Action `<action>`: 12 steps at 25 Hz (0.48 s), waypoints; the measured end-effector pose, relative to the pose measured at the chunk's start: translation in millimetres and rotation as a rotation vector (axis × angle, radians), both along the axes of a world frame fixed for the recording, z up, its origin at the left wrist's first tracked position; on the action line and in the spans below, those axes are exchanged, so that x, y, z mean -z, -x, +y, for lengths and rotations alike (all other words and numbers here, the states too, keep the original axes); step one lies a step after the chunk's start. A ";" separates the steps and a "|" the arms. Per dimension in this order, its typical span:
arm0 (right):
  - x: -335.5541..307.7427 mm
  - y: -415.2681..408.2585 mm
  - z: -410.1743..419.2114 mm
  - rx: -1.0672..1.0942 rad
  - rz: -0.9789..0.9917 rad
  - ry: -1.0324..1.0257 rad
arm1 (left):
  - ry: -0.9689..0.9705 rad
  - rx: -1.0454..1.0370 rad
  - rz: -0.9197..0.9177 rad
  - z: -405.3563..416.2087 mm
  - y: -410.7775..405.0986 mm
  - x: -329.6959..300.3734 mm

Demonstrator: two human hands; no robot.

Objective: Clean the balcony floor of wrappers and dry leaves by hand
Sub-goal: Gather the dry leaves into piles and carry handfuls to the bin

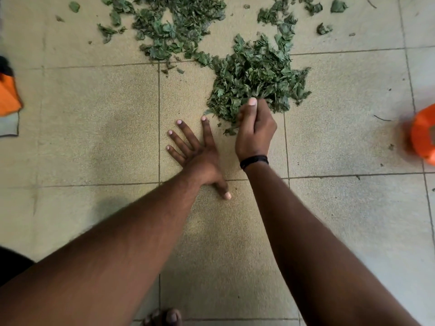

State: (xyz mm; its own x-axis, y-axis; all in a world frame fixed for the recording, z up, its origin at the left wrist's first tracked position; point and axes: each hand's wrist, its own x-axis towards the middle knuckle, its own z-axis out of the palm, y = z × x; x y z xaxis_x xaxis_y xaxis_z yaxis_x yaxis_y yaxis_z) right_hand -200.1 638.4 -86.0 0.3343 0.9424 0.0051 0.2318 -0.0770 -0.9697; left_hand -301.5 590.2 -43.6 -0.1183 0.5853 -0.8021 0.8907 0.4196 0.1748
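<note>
Many green dry leaves (256, 76) are heaped in a pile on the tiled floor (94, 128) right of centre, with looser leaves (174, 27) scattered beyond it toward the far edge. The near edge of the pile is touched by the right hand (255, 130), whose fingers are curled into the leaves; a black band (254, 161) is worn on its wrist. Just left of it, the left hand (197, 156) is pressed flat on the floor with fingers spread. Orange objects are seen at the far left (8, 95) and right (421, 135) edges, both blurred.
</note>
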 end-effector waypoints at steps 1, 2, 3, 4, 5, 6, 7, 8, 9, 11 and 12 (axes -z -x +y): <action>3.2 3.7 -12.5 -0.020 -0.003 -0.010 | -0.009 -0.004 0.010 0.2 -0.7 0.5; 5.3 7.5 -28.6 -0.047 -0.006 -0.014 | -0.029 -0.010 0.012 0.4 -0.7 3.0; 6.5 10.5 -43.8 -0.075 -0.008 -0.009 | -0.060 -0.020 0.009 0.0 -0.7 6.2; 8.3 12.9 -53.2 -0.096 -0.012 -0.004 | -0.093 -0.029 0.006 -0.8 -0.7 9.4; 10.2 15.6 -54.1 -0.102 -0.003 -0.004 | -0.113 -0.034 0.012 -0.4 -0.4 11.7; 10.5 19.0 -47.2 -0.097 0.015 -0.006 | -0.110 -0.036 0.025 -0.1 -0.4 12.6; 8.9 22.6 -35.2 -0.096 0.021 -0.015 | -0.086 -0.033 0.036 0.5 -0.4 12.7; 5.7 25.8 -21.8 -0.109 0.009 -0.031 | -0.064 -0.029 0.044 0.6 -0.5 11.9; 2.2 27.9 -10.0 -0.125 -0.015 -0.056 | -0.051 -0.025 0.048 0.9 -0.8 10.7; -0.6 30.4 -2.2 -0.145 -0.062 -0.103 | -0.050 -0.009 0.064 -0.1 -0.8 13.2; -1.0 31.3 -6.1 -0.137 -0.083 -0.116 | -0.067 0.000 0.088 -0.8 -1.7 17.1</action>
State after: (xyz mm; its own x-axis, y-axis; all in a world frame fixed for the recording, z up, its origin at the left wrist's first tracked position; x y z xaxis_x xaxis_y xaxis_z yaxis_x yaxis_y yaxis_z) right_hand -231.5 632.3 -85.0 0.1973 0.9705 0.1388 0.3123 0.0720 -0.9472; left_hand -299.8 589.4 -60.8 -0.1865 0.6371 -0.7478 0.9036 0.4100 0.1239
